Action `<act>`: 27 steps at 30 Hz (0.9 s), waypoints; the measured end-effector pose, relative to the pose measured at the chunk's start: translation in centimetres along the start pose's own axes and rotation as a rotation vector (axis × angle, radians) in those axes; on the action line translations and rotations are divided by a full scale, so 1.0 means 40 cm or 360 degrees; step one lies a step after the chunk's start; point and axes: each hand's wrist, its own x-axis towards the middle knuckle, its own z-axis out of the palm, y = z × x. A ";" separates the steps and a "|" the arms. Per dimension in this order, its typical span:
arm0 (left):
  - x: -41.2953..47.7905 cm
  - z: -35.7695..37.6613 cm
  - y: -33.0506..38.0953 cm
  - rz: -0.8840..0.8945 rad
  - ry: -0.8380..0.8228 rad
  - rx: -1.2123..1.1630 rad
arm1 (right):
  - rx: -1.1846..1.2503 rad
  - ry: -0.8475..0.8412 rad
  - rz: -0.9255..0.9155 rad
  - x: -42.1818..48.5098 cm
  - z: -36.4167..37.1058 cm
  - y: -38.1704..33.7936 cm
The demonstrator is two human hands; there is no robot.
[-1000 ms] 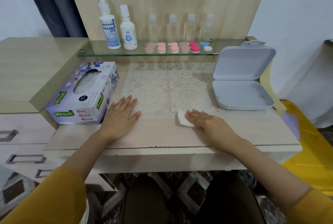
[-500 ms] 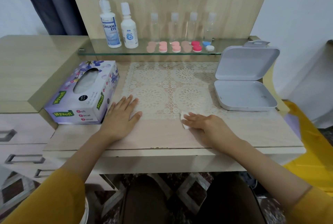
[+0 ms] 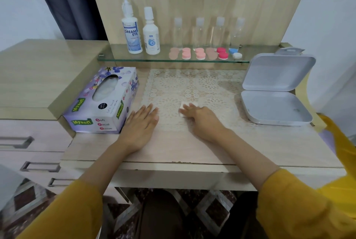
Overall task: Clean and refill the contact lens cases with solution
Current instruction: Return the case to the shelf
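Pressing tissue (image 3: pixel 181 106) onto lace mat (image 3: pixel 192 84), right hand (image 3: pixel 200 120) unclenched; left hand (image 3: pixel 141 124) flat, empty, beside tissue box (image 3: pixel 102 102).

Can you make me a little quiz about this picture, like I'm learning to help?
1. True or false: the grey box has its lid closed.
2. How many clear bottles stand on the glass shelf?
3. Which hand presses the white pad onto the lace mat? A) left B) right

Key
1. False: the lid stands open.
2. Four.
3. B: the right hand, fingers laid over the pad.
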 end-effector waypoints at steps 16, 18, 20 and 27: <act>0.001 0.008 -0.001 0.0029 0.0042 0.0100 | 0.0228 0.0006 -0.0335 -0.202 0.037 0.000; 0.000 0.008 0.000 0.0034 0.0037 0.0127 | 0.0217 0.0028 -0.0248 -0.222 0.015 0.031; -0.001 0.006 0.001 0.0035 0.0037 0.0132 | 0.0156 0.0092 -0.0175 -0.234 0.000 0.058; 0.000 0.006 -0.002 0.0033 0.0032 0.0134 | -0.0121 0.0123 0.0206 -0.256 -0.031 0.110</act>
